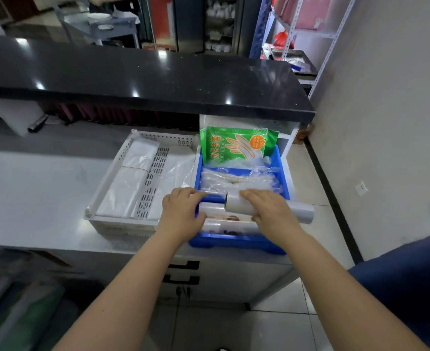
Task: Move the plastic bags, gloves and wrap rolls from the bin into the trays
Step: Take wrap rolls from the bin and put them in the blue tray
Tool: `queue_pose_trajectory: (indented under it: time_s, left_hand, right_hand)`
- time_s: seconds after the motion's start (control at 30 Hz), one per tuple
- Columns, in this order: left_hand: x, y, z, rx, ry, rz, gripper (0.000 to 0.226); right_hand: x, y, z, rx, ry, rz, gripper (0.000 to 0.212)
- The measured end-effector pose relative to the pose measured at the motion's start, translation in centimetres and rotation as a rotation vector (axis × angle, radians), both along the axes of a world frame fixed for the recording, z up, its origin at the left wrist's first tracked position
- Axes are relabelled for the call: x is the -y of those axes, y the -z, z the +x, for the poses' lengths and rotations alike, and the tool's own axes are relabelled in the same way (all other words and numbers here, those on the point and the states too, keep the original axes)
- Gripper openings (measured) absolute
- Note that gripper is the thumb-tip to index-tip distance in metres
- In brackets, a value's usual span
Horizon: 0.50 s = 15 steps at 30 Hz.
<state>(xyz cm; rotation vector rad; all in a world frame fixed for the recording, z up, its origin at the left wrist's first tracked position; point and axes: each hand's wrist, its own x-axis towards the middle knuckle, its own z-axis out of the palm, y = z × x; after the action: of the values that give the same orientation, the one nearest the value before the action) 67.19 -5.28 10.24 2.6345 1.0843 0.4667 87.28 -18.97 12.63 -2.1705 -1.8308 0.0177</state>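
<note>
A white perforated tray on the white counter holds folded white plastic bags in two lanes. To its right stands a blue tray. A green pack of gloves leans at its far end, and clear bags fill its middle. Over the near end of the blue tray my right hand grips a wrap roll lying crosswise. My left hand rests on another wrap roll just below it. A boxed roll lies underneath.
A black counter top overhangs behind the trays. The white cabinet below has black drawer handles. Tiled floor and a wall lie to the right. Blurred rolls and a bin edge sit at the lower left.
</note>
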Motion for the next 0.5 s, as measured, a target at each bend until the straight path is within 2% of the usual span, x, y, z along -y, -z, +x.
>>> queue_pose_trajectory:
  time_s: [0.2, 0.4, 0.5]
  left_hand:
    - [-1.2, -1.5, -3.0, 0.031, -0.157, -0.007, 0.045]
    - [0.2, -0.7, -3.9, -0.011, -0.202, -0.063, 0.047]
    - [0.8, -1.1, -4.1, -0.02, -0.215, -0.045, 0.048]
  right_hand:
    - [-4.7, 2.5, -3.1, 0.08, -0.236, -0.186, 0.071]
    - [-5.2, 4.0, -3.5, 0.017, -0.203, -0.267, 0.075]
    - [-5.5, 2.6, -3.9, -0.013, -0.204, -0.202, 0.068]
